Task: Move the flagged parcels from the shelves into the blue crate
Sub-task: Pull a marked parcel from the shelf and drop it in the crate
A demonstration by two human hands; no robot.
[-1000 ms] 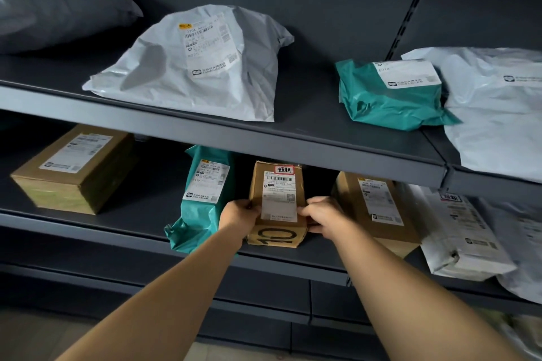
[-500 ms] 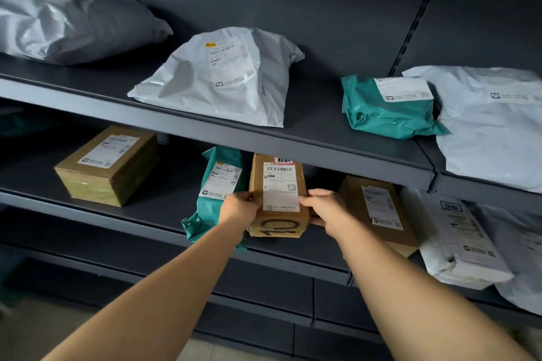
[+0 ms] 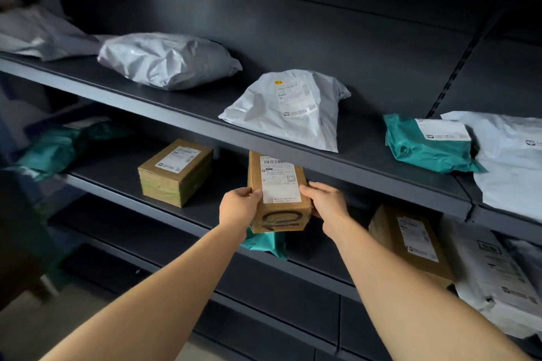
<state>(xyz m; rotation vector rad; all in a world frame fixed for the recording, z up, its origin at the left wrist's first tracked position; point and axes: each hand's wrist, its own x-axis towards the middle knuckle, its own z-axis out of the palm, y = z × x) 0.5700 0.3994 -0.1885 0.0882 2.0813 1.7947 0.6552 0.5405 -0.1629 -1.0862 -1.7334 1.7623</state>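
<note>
A small cardboard parcel [image 3: 278, 193] is gripped from both sides: left hand [image 3: 239, 208] on its left edge, right hand [image 3: 324, 204] on its right edge, fingers curled round the box. The parcel is held at the front of the lower shelf [image 3: 152, 231], its far end hidden under the lip of the upper shelf [image 3: 181, 110]. Brown rectangular carton, matte, white printed label with barcode on top, black marking on the near face. A teal poly mailer [image 3: 267, 243], crinkled, is seen just below the box. A second taped carton [image 3: 176, 171] sits to the left. On the upper shelf are seen a glossy, creased white poly bag [image 3: 289, 110] and a teal mailer [image 3: 425, 142].
</note>
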